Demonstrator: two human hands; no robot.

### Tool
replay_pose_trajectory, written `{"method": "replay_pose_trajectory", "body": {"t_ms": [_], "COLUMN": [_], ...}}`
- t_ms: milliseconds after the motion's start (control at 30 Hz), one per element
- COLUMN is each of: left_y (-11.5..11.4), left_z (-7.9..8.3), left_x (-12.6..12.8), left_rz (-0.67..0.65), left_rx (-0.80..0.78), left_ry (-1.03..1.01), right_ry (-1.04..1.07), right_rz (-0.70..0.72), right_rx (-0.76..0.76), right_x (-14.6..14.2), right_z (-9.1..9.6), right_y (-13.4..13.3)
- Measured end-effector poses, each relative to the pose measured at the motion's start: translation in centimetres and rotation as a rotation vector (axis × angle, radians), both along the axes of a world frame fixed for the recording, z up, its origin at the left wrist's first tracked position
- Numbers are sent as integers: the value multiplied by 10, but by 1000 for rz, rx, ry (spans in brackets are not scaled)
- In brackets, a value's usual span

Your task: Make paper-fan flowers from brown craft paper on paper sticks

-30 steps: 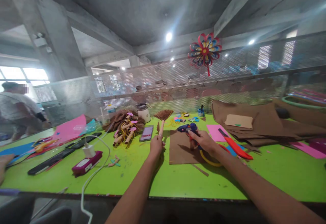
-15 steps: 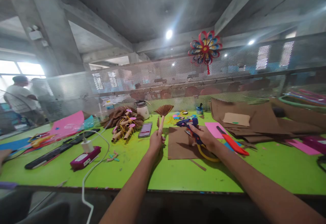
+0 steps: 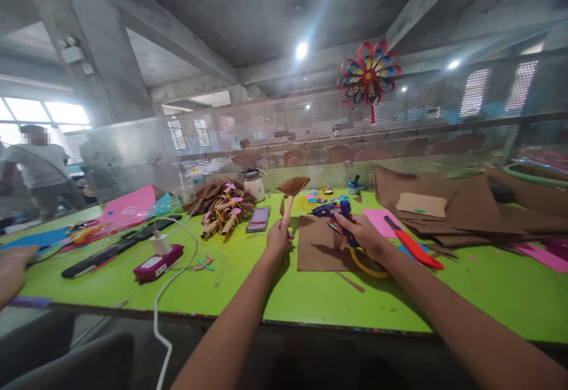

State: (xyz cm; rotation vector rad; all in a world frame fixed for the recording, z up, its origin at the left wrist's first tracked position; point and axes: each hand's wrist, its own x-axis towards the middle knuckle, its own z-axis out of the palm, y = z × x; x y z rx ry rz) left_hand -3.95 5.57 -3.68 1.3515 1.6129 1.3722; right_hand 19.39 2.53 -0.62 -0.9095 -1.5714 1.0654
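Observation:
My left hand [image 3: 278,239] is closed around the rolled stem of a small pleated brown paper fan [image 3: 293,186], which stands upright with its pleats spread at the top. In my right hand [image 3: 361,233] is a dark blue glue gun [image 3: 329,208], its nozzle pointing left toward the fan's stem but apart from it. Scissors with a yellow handle [image 3: 368,264] also hang at that hand; how they are held is partly hidden. Beneath both lies a brown paper sheet [image 3: 313,254] on the green table [image 3: 239,289].
Left of my hands are a phone [image 3: 258,219], a pile of paper rolls with yellow string [image 3: 222,215] and a purple power adapter [image 3: 158,264] with a white cable. To the right lie a red-handled knife [image 3: 417,248] and stacked brown paper [image 3: 465,206]. Another person's hand [image 3: 15,268] rests at far left.
The view has shifted slightly, moving the scene a little to the right. My hands keep their hold on the fan and glue gun. The other person's hand shows more at the left edge.

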Motion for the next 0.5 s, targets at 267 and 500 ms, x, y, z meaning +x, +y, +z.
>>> {"method": "replay_pose_trajectory", "body": {"t_ms": [267,500], "left_y": [-5,-7], "left_z": [4,4], "left_x": [2,3], "left_rz": [10,-3], "left_rx": [-5,1], "left_ry": [-45,-87], "right_ry": [87,165], "right_rz": [30,102], "right_rx": [-51,-76], "right_x": [0,5], "right_z": [0,-8], "right_y": [0,8]}}
